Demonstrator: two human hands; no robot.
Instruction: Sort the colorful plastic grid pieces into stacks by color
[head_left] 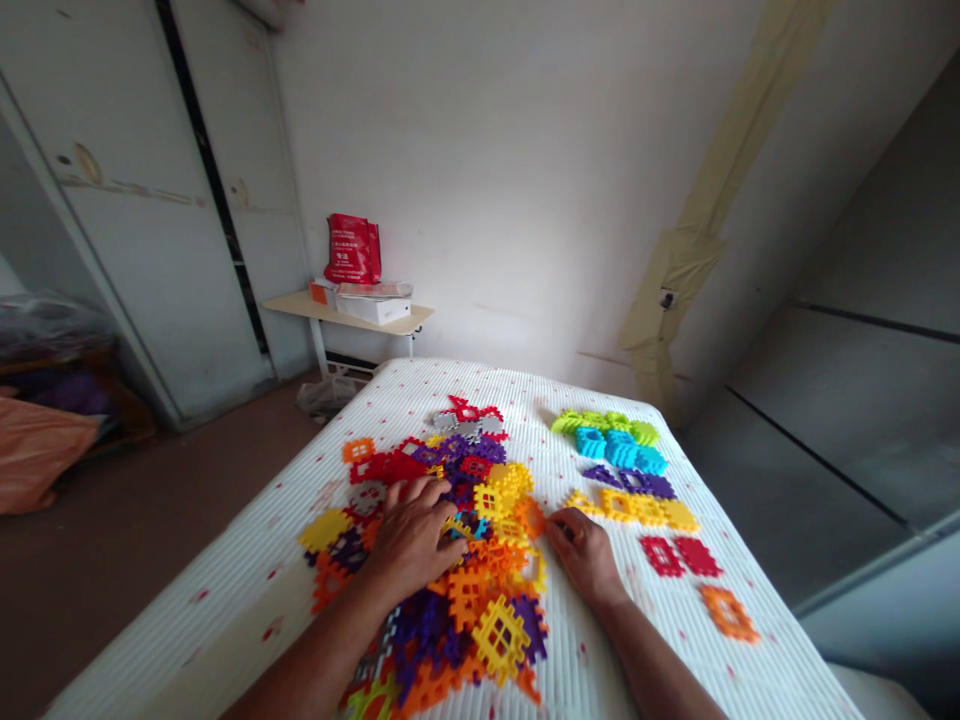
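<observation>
1. Head view, foreground: nearest my camera, the left forearm (pixel 315 640) and the right forearm (pixel 656 655) enter from the bottom edge and reach over a white ribbed surface (pixel 225 610) with small red marks.
2. Between them I observe the pile of interlocking tiles (pixel 424 625), mixed in colour and overlapping. A yellow window tile (pixel 501 640) lies at its near right, overlapping a purple tile (pixel 532 628).
3. Left hand (pixel 412 525): palm down on the pile, fingers spread and thumb held apart, so I read its grip as loose. Red tiles lie just beyond its fingers.
4. Right hand (pixel 585 550): at the pile's right border, fingers curled, tips at the edge of an orange tile (pixel 531 518). I cannot tell whether they pinch it.
5. To the right, sorted by colour, I note the green row (pixel 607 424), the light-blue row (pixel 621 449), the purple row (pixel 634 482) and the yellow row (pixel 637 508); nearer lie two red tiles (pixel 697 556) and a single orange frame tile (pixel 729 612).
6. Background: on a side table (pixel 281 303) by the wall, a red bag (pixel 352 250) stands above a white box (pixel 375 307).
</observation>
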